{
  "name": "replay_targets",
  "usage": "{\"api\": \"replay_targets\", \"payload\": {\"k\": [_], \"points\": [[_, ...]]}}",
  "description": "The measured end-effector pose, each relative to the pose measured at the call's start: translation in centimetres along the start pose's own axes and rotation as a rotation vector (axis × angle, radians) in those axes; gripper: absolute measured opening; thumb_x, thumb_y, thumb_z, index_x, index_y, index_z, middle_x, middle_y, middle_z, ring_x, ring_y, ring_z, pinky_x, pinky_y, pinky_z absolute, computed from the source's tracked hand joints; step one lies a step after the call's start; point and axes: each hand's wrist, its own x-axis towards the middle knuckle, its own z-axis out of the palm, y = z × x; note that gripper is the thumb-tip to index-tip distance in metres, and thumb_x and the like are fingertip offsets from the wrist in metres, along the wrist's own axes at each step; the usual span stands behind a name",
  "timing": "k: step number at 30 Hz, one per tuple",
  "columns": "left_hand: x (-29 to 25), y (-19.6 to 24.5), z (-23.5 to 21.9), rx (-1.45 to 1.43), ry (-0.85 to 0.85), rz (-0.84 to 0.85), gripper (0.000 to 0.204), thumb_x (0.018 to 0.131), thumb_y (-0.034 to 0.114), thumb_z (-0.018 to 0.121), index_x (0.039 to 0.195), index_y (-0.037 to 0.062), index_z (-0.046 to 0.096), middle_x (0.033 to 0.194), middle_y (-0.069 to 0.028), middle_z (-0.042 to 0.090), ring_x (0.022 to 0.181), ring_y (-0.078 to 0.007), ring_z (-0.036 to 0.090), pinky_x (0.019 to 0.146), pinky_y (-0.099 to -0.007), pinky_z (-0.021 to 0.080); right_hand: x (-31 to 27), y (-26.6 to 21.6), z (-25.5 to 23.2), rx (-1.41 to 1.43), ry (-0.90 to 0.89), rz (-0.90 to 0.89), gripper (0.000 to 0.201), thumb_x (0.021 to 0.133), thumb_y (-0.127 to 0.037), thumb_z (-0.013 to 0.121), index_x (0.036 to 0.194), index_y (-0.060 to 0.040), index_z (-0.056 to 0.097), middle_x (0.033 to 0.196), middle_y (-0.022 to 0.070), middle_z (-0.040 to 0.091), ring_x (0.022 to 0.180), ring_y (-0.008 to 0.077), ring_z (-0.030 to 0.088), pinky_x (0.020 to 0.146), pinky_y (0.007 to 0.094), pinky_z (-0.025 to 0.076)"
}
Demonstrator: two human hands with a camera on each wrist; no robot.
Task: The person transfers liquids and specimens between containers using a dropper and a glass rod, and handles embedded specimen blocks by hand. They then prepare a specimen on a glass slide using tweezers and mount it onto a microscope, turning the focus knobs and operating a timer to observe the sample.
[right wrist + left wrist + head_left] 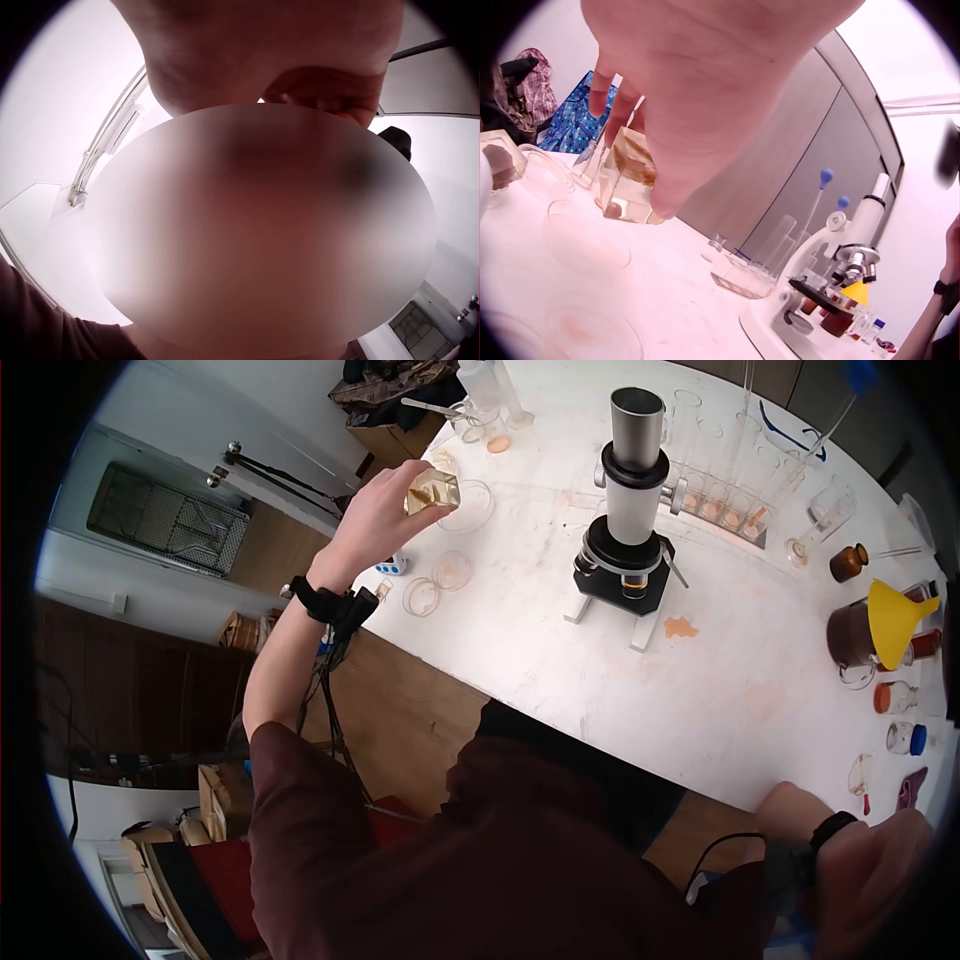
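My left hand [380, 515] reaches over the far left of the table and grips a clear, yellowish block [436, 490] with a brown specimen inside. In the left wrist view the thumb and fingers hold the block [626, 184] from above, close over the table. Petri dishes [453, 570] lie near this hand, and a second clear block [501, 161] with a dark specimen stands at the left edge of that view. My right hand [880, 860] is raised close to the head camera, off the table. In the right wrist view a blurred oval hides much of what lies below this hand [262, 52].
A microscope [633, 500] stands mid-table, with an orange stain [681, 627] in front. Behind it is a rack of test tubes [725, 515]. Along the right edge are a brown bottle [849, 562], a yellow funnel [893, 622] and a blue-capped jar [904, 738]. A squeeze bottle [482, 385] stands far left.
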Motion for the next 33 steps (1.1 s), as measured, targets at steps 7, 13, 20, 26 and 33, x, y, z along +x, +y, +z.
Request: {"api": "replay_targets", "payload": {"k": [7,13,20,26,33], "points": [[1.0,-0.4,0.9,0.077,0.027,0.123,0.062,0.094,0.038,0.075,0.139,0.0008,0.054,0.123,-0.0222,0.066,0.110,-0.0356,0.067,0.092,-0.0428,0.055,18.4,11.5,4.2,-0.028,-0.231,0.102,0.023,0.089,-0.006,0.068,0.080,-0.0250,0.058,0.073,-0.0114,0.056,0.064,0.0022,0.053,0.064,0.0182,0.039],[0.3,-0.6,-1.6,0.099,-0.057,0.092,0.058,0.090,0.039,0.077,0.131,0.0013,0.061,0.116,-0.0188,0.070,0.108,-0.0347,0.068,0.093,-0.0415,0.055,22.8,15.3,7.5,-0.039,-0.215,0.115,0.027,0.087,-0.002,0.068,0.080,-0.0255,0.057,0.074,-0.0121,0.056,0.065,0.0014,0.053,0.066,0.0173,0.039],[0.1,-0.6,-1.8,0.165,-0.240,0.087,0.056,0.087,0.036,0.077,0.130,0.0009,0.066,0.113,-0.0193,0.072,0.106,-0.0343,0.067,0.095,-0.0410,0.053,14.0,9.1,2.7,-0.058,-0.142,0.112,0.026,0.087,-0.003,0.068,0.081,-0.0255,0.057,0.075,-0.0122,0.056,0.066,0.0015,0.053,0.067,0.0172,0.039],[0.5,-0.3,-1.5,0.222,-0.410,-0.001,0.058,0.090,0.038,0.073,0.132,-0.0004,0.065,0.118,-0.0210,0.070,0.114,-0.0360,0.064,0.100,-0.0409,0.051,9.0,4.7,0.7,-0.092,-0.074,0.120,0.025,0.087,-0.004,0.068,0.082,-0.0254,0.057,0.075,-0.0123,0.057,0.066,0.0016,0.053,0.068,0.0171,0.038],[1.5,0.5,-0.6,0.227,-0.545,-0.071,0.056,0.089,0.035,0.074,0.133,0.0011,0.065,0.120,-0.0206,0.070,0.116,-0.0364,0.063,0.100,-0.0420,0.050,20.1,12.6,7.3,-0.143,-0.077,0.102,0.024,0.088,-0.004,0.068,0.082,-0.0254,0.057,0.076,-0.0123,0.057,0.066,0.0017,0.053,0.069,0.0171,0.038]]}}
